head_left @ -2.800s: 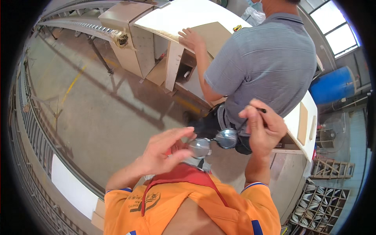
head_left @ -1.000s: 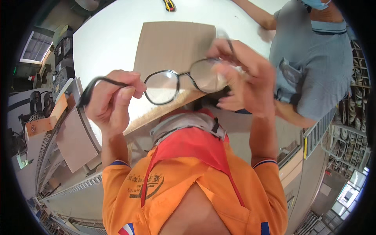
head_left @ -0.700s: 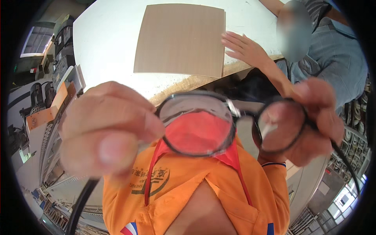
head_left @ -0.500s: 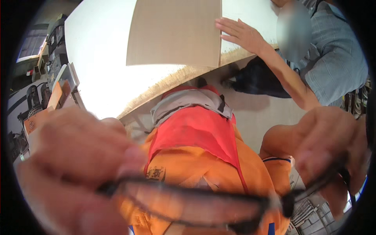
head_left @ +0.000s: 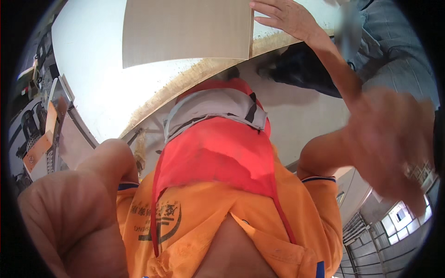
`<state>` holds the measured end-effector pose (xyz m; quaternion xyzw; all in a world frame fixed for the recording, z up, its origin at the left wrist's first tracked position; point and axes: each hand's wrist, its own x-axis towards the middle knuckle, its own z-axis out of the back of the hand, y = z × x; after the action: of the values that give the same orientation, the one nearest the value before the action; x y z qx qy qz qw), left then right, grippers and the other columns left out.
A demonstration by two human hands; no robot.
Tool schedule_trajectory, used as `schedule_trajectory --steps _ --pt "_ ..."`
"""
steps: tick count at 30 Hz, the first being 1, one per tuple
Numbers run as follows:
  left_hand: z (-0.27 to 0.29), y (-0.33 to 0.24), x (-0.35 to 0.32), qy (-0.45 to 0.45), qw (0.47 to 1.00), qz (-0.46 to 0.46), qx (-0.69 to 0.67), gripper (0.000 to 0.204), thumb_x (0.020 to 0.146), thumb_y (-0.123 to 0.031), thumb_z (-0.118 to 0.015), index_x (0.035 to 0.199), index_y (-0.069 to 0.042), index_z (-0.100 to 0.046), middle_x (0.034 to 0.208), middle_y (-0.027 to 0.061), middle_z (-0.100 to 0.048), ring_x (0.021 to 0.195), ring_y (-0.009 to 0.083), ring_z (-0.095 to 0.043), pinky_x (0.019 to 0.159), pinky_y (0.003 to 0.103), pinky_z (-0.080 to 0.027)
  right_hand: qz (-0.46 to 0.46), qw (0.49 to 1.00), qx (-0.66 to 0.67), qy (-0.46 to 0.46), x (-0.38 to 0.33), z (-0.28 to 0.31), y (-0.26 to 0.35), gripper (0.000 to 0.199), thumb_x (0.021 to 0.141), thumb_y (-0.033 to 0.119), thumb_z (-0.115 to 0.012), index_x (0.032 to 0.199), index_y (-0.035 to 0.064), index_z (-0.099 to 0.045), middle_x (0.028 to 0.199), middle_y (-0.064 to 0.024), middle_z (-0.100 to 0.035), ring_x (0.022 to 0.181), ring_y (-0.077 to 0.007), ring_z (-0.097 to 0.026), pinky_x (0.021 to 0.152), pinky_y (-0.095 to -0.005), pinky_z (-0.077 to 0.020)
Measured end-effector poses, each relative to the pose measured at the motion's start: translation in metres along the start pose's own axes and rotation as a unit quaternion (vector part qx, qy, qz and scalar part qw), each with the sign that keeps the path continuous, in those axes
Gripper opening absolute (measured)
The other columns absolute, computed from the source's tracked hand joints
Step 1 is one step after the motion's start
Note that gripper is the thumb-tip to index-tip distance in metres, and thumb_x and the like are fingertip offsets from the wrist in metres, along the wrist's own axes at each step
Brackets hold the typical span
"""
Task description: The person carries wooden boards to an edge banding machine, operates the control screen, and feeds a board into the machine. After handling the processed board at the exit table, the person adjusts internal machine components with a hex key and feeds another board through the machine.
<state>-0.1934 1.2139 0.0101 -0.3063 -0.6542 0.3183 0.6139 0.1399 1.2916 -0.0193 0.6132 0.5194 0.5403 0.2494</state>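
Observation:
My left hand (head_left: 72, 222) is raised close at the lower left. Its palm and heel show, but the fingers run out of sight past the rim. On the right, my right hand (head_left: 389, 139) is lifted high and smeared by motion, so its fingers do not read clearly. Both elbows are bent, with the hands near my head. Between them lie my orange shirt (head_left: 194, 222) and red apron (head_left: 213, 162). No glasses show at this moment.
Ahead stands a white-topped table (head_left: 88, 74) with a worn brown edge, bearing a grey-brown board (head_left: 185, 34). A co-worker's hand (head_left: 289, 18) touches the board's right edge; that person's grey sleeve (head_left: 398, 55) is at the right. Machine parts (head_left: 34, 125) line the left.
The black-framed glasses between my hands have left the view. My left hand has turned to show its palm, and my right hand has risen. The table and board sit further up and left.

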Motion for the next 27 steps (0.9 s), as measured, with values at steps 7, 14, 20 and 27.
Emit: schedule_trajectory --steps 7,14,20,27 --pt "-0.013 0.053 0.004 -0.034 0.994 0.104 0.03 0.046 0.089 -0.038 -0.066 0.115 0.001 -0.063 0.112 0.014 -0.063 0.103 0.0269 -0.059 0.088 0.045 -0.049 -0.325 0.908 -0.258 -0.05 -0.025 0.024 -0.125 0.015 0.085 0.009 -0.068 0.089 -0.0053 -0.07 0.069 -0.0069 -0.067 0.06 -0.0099 -0.065 0.051 -0.0226 -0.0517" --pt "0.004 0.192 -0.025 -0.088 0.839 0.181 0.506 0.047 0.085 -0.031 -0.076 0.116 0.003 -0.065 0.12 0.0206 -0.062 0.113 0.028 -0.061 0.097 0.039 -0.05 -0.406 0.872 -0.271 -0.035 -0.027 0.035 -0.162 0.015 0.083 0.008 -0.068 0.089 -0.0062 -0.071 0.067 -0.008 -0.067 0.054 -0.0123 -0.066 0.043 -0.024 -0.0489" --pt "0.036 0.234 -0.055 -0.024 0.731 0.256 0.632 0.067 0.092 -0.045 -0.063 0.126 0.012 -0.054 0.121 0.0307 -0.06 0.113 0.0365 -0.061 0.094 0.042 -0.049 -0.454 0.854 -0.255 -0.008 -0.022 0.034 -0.163 0.017 0.085 0.012 -0.068 0.092 -0.0037 -0.072 0.067 -0.0056 -0.065 0.051 -0.0085 -0.06 0.042 -0.0218 -0.0444" --pt "0.03 0.231 -0.058 -0.009 0.748 0.213 0.629 0.055 0.095 -0.039 -0.061 0.125 0.006 -0.058 0.12 0.025 -0.062 0.112 0.0376 -0.059 0.096 0.042 -0.046 -0.447 0.862 -0.239 0.014 -0.017 0.034 -0.164 0.015 0.088 0.009 -0.063 0.091 -0.0037 -0.071 0.066 -0.0057 -0.065 0.049 -0.0086 -0.059 0.04 -0.0218 -0.0424"
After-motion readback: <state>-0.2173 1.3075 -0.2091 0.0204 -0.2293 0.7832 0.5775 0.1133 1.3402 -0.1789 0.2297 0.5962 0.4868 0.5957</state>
